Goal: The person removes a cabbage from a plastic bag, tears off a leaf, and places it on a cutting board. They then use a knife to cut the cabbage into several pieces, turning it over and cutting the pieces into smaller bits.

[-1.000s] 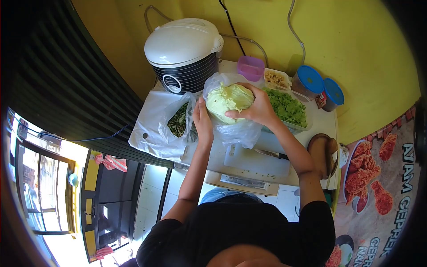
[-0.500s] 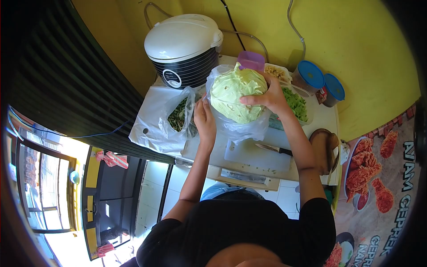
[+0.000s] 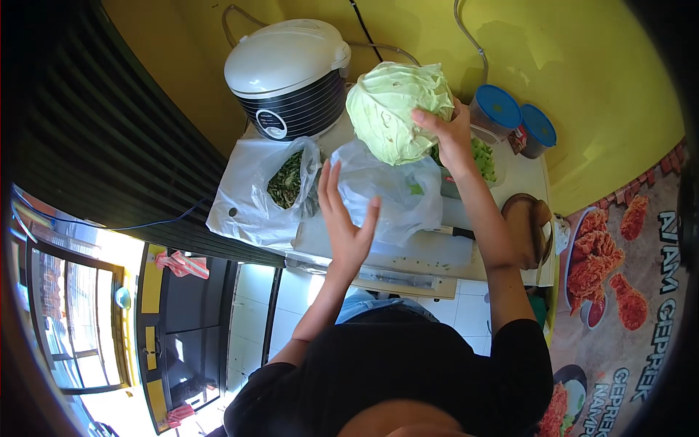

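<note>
A whole pale green cabbage (image 3: 397, 113) is held up over the table by my right hand (image 3: 453, 135), the thumb across its side and the other fingers hidden behind it. Below it lies a thin clear plastic bag (image 3: 393, 197), spread loosely with its mouth facing up. Just left of that bag, my left hand (image 3: 348, 222) hovers with fingers and thumb spread, holding nothing. Another plastic bag with chopped dark green vegetables (image 3: 286, 182) sits to the left of this hand. The bag partly covers a white cutting board (image 3: 444, 251) and a knife (image 3: 460, 232).
A white and black rice cooker (image 3: 287, 80) stands at the back left. Behind my right forearm is a tub of cut lettuce (image 3: 484, 160). Two blue-lidded containers (image 3: 498, 106) are by the wall, and a brown round bowl (image 3: 523, 226) stands at the right edge.
The cabbage has risen out of the plastic bag in my right hand. My left hand has let go of the bag's edge, moved slightly right and opened. The bag has sagged over the cutting board.
</note>
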`<state>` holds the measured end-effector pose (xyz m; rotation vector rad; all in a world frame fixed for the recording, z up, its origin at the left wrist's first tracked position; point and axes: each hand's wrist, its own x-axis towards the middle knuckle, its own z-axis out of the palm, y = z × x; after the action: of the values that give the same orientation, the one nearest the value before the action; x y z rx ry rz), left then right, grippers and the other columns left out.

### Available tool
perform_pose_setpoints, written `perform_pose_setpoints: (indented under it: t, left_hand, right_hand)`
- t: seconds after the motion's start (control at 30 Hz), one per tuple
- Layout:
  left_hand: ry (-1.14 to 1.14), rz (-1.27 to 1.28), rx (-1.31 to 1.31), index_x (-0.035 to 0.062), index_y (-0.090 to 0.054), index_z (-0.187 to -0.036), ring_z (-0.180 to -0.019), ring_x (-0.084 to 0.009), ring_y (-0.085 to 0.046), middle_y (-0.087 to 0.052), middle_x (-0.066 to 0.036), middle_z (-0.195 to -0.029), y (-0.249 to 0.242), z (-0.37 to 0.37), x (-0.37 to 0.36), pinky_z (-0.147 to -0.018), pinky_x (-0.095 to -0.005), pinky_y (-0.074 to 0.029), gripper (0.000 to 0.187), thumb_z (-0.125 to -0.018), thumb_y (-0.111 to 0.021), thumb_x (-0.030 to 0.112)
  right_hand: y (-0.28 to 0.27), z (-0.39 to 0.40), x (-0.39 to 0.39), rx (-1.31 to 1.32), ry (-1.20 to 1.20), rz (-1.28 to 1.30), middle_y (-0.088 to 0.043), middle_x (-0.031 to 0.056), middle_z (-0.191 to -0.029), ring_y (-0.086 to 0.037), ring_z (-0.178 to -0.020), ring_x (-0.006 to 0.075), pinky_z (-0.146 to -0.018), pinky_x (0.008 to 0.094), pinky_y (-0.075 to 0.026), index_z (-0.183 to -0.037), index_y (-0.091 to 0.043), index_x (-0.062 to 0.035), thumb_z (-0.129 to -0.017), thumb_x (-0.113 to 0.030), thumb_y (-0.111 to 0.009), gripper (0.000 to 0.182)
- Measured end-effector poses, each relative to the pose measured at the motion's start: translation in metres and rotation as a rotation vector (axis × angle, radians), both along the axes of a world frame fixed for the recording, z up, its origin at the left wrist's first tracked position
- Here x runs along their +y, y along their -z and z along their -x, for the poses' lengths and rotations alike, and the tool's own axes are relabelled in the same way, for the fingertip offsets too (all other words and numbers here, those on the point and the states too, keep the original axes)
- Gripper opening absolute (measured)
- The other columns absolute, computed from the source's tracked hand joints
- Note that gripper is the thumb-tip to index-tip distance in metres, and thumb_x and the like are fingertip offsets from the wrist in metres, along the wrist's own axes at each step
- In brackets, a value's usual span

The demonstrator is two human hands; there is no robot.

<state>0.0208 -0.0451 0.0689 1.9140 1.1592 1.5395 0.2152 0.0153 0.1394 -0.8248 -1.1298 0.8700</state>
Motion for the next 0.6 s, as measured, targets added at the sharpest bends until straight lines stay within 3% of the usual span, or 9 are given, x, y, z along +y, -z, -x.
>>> perform_pose_setpoints:
  t: [0.1, 0.17, 0.37, 0.4, 0.43, 0.53, 0.6]
  left_hand:
    - [0.029, -0.145, 0.077, 0.0051, -0.038, -0.135, -0.134, -0.0388, -0.027, -0.029, -0.020, -0.143, 0.009, -0.024, -0.013, -0.108, -0.0474, -0.024, 0.071, -0.077, -0.074, 0.026]
    - [-0.004, -0.111, 0.464, 0.0116, -0.042, -0.132, -0.128, -0.0422, -0.033, -0.030, -0.022, -0.141, 0.029, -0.034, -0.016, -0.106, -0.0488, -0.027, 0.070, -0.073, -0.077, 0.026]
    - [0.138, -0.021, 0.622, 0.0188, -0.035, -0.142, -0.121, -0.0477, -0.036, -0.028, -0.027, -0.139, 0.087, 0.007, 0.037, -0.103, -0.0512, -0.032, 0.083, -0.071, -0.077, 0.025]
    - [0.139, -0.020, 0.619, 0.0188, -0.035, -0.142, -0.121, -0.0477, -0.036, -0.028, -0.027, -0.139, 0.089, 0.008, 0.045, -0.103, -0.0512, -0.032, 0.083, -0.071, -0.077, 0.025]
    - [0.127, -0.031, 0.641, 0.0169, -0.033, -0.143, -0.120, -0.0461, -0.036, -0.029, -0.027, -0.138, 0.089, 0.009, 0.052, -0.102, -0.0502, -0.033, 0.086, -0.071, -0.077, 0.024]
    - [0.090, -0.083, 0.670, 0.0146, -0.029, -0.146, -0.121, -0.0448, -0.036, -0.028, -0.028, -0.138, 0.078, 0.002, 0.073, -0.102, -0.0519, -0.033, 0.095, -0.067, -0.080, 0.028]
    - [-0.086, -0.194, 0.689, 0.0130, -0.029, -0.145, -0.124, -0.0445, -0.034, -0.027, -0.026, -0.140, 0.055, -0.006, 0.082, -0.103, -0.0544, -0.030, 0.101, -0.062, -0.082, 0.033]
  right_hand:
    - [0.005, 0.004, 0.000, 0.056, 0.049, -0.078, -0.066, 0.0102, -0.097, -0.064, -0.084, 0.0151, -0.076, 0.0290, -0.053, -0.110, -0.059, 0.0040, -0.067, -0.017, -0.082, 0.053]
    - [0.001, 0.000, -0.007, 0.044, 0.067, -0.085, -0.066, 0.0101, -0.097, -0.064, -0.083, 0.0153, -0.077, 0.0291, -0.052, -0.110, -0.059, 0.0042, -0.067, -0.016, -0.082, 0.053]
    - [-0.004, -0.020, -0.042, 0.010, 0.124, -0.124, -0.066, 0.0100, -0.101, -0.064, -0.086, 0.0154, -0.079, 0.0293, -0.051, -0.111, -0.060, 0.0042, -0.066, -0.014, -0.082, 0.053]
    - [-0.003, -0.023, -0.048, 0.020, 0.136, -0.130, -0.066, 0.0100, -0.102, -0.063, -0.088, 0.0151, -0.080, 0.0292, -0.051, -0.110, -0.060, 0.0041, -0.065, -0.014, -0.082, 0.054]
    - [0.003, -0.030, -0.055, -0.058, 0.143, -0.093, -0.063, 0.0098, -0.108, -0.060, -0.097, 0.0169, -0.087, 0.0307, -0.047, -0.120, -0.054, 0.0042, -0.067, -0.016, -0.079, 0.061]
    - [0.016, -0.038, -0.076, -0.119, 0.197, -0.089, -0.063, 0.0102, -0.109, -0.060, -0.098, 0.0175, -0.088, 0.0309, -0.046, -0.120, -0.054, 0.0046, -0.067, -0.015, -0.079, 0.062]
    - [0.030, -0.047, -0.086, -0.119, 0.209, -0.068, -0.062, 0.0108, -0.111, -0.060, -0.100, 0.0174, -0.090, 0.0308, -0.046, -0.120, -0.054, 0.0053, -0.066, -0.015, -0.079, 0.063]
